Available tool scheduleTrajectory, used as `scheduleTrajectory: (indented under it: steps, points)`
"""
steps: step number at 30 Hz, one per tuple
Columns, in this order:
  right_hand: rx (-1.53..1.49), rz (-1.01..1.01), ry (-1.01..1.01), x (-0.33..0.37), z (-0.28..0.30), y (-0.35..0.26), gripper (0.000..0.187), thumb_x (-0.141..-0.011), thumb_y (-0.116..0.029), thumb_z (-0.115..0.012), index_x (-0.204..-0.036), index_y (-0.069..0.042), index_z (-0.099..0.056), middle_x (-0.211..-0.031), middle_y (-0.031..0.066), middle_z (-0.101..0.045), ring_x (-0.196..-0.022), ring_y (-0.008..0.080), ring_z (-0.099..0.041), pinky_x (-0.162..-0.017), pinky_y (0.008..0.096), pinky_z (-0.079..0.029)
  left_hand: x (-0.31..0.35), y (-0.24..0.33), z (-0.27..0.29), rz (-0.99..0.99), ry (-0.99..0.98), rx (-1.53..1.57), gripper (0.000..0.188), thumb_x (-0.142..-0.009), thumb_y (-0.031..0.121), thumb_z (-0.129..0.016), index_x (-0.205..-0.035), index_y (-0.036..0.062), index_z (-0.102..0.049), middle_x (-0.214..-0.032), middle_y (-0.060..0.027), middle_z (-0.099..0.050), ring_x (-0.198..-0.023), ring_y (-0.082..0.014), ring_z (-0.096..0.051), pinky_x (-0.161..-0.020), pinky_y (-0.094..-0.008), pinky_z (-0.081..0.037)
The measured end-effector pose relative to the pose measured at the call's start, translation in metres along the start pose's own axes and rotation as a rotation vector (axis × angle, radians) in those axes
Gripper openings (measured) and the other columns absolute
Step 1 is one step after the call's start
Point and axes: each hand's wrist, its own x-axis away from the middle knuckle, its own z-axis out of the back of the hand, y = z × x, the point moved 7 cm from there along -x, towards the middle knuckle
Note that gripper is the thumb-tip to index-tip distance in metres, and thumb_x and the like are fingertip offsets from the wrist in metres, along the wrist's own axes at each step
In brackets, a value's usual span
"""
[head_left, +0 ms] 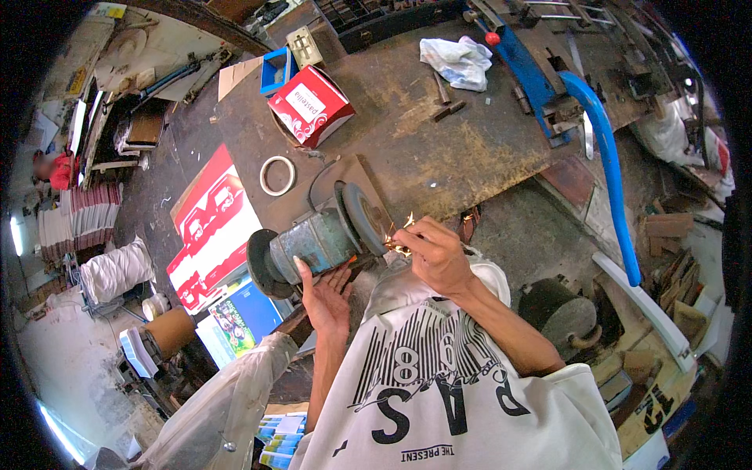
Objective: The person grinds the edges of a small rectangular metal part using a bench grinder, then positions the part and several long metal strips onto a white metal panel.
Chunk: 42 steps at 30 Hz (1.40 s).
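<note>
Grinding appears to be in hand: sparks (406,227) fly at the right edge of the grinding wheel (362,219) of the bench grinder (312,241), mid-frame at the edge of the table (489,153). There the right hand (439,254) holds its fingers pinched, seemingly on a small workpiece too hidden to identify. The left hand (325,301), thumb and fingers apart, lies against the grinder's lower side. The next move likely calls for steady, light pressure, fingertips clear of the wheel.

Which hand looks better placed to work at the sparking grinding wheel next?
Probably the right hand: it is curled close to the edge of the grinding wheel, where sparks fly. The left hand is open by the motor housing, farther from that wheel.
</note>
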Motion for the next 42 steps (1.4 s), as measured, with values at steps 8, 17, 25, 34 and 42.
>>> scheduleTrajectory:
  steps: [8, 17, 25, 34, 42]
  points:
    - [0.024, 0.035, 0.095, 0.000, 0.000, -0.006, 0.032, -0.067, 0.013, -0.063, -0.095, -0.001, -0.067, -0.082, 0.0096, -0.062, -0.075, 0.0259, -0.062, -0.064, 0.0348, -0.051, 0.001, 0.000, -0.003, 0.024, -0.025, 0.006, 0.100, -0.080, 0.083, -0.048, -0.128, -0.0044, -0.052, -0.126, -0.0122, -0.057, -0.112, -0.0211, -0.049, -0.100, -0.0337, -0.030]
    - [0.079, 0.011, 0.040, 0.002, -0.004, -0.006, 0.030, -0.065, 0.003, -0.064, -0.094, -0.006, -0.065, -0.086, 0.0076, -0.061, -0.082, 0.0256, -0.062, -0.071, 0.0359, -0.053, 0.002, 0.001, -0.001, 0.039, -0.019, -0.009, 0.103, -0.080, 0.083, -0.046, -0.131, -0.0061, -0.050, -0.129, -0.0123, -0.056, -0.115, -0.0217, -0.048, -0.101, -0.0341, -0.028]
    - [0.057, 0.042, 0.104, 0.000, 0.001, -0.007, 0.035, -0.062, 0.012, -0.061, -0.094, -0.001, -0.068, -0.078, 0.0089, -0.060, -0.072, 0.0249, -0.061, -0.061, 0.0346, -0.051, 0.002, 0.004, -0.005, 0.015, -0.059, 0.005, 0.103, -0.082, 0.080, -0.050, -0.135, -0.0082, -0.045, -0.131, -0.0203, -0.054, -0.123, -0.0294, -0.045, -0.108, -0.0402, -0.028]
    - [0.014, 0.010, 0.087, 0.002, 0.000, -0.011, 0.038, -0.062, 0.013, -0.060, -0.096, -0.001, -0.068, -0.082, 0.0089, -0.063, -0.073, 0.0261, -0.062, -0.063, 0.0350, -0.051, 0.005, 0.009, 0.002, -0.074, 0.012, -0.046, 0.084, -0.088, 0.075, -0.046, -0.121, -0.0014, -0.059, -0.115, -0.0127, -0.064, -0.105, -0.0214, -0.053, -0.098, -0.0364, -0.033]
    - [-0.271, -0.234, 0.242, -0.015, 0.057, -0.047, 0.015, -0.080, 0.005, -0.070, -0.095, 0.001, -0.073, -0.082, 0.0102, -0.068, -0.071, 0.0160, -0.063, -0.063, 0.0302, -0.049, 0.006, 0.000, 0.001, -0.030, -0.088, -0.194, 0.091, -0.090, 0.073, -0.044, -0.132, -0.0074, -0.052, -0.126, -0.0175, -0.060, -0.120, -0.0252, -0.050, -0.109, -0.0407, -0.029]
